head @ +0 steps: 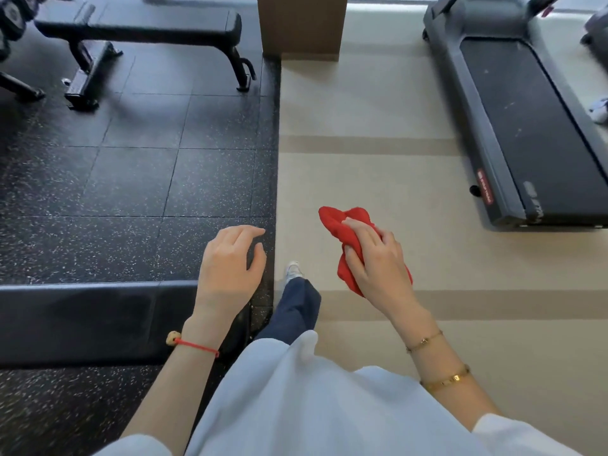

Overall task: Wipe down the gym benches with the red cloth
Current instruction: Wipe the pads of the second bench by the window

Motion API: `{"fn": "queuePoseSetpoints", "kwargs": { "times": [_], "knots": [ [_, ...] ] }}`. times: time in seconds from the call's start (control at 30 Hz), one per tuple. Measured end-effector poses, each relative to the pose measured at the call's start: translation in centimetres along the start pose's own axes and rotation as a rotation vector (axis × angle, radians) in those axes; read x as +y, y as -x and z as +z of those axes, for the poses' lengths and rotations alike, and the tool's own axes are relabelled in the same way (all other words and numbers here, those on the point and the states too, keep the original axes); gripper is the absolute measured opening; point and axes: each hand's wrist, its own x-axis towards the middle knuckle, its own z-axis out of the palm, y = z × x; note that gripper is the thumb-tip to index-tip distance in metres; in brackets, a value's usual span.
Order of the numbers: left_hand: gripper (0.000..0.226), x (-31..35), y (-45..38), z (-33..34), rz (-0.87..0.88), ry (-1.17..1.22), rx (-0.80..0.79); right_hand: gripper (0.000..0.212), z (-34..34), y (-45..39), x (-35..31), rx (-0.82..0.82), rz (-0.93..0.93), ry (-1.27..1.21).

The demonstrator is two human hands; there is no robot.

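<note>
My right hand (pixel 371 258) grips a bunched red cloth (pixel 345 225), held in the air over the beige floor. My left hand (pixel 230 261) hovers with loosely curled fingers and holds nothing, just above the right end of a near black padded bench (pixel 82 320) at the lower left. A second black flat bench (pixel 138 26) stands at the upper left on the dark rubber floor.
A treadmill (pixel 526 120) lies at the right on the beige floor. A brown pillar (pixel 301 26) stands at top centre. Dumbbells (pixel 13 18) sit at the far upper left. My leg and white shoe (pixel 292 271) are between my hands.
</note>
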Motion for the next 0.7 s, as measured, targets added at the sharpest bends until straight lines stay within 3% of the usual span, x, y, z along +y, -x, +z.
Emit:
{"fn": "queuePoseSetpoints", "kwargs": {
  "times": [0.4,0.7],
  "knots": [
    [0.021,-6.3,-22.8,-0.6,0.015,-0.117,0.117,0.038,0.9,-27.3,-3.2,-0.004,-0.148,-0.026],
    [0.022,-12.2,-36.4,-2.6,-0.089,-0.143,0.132,0.038,2.9,-43.9,-7.7,-0.048,-0.219,-0.055]
  ]
}}
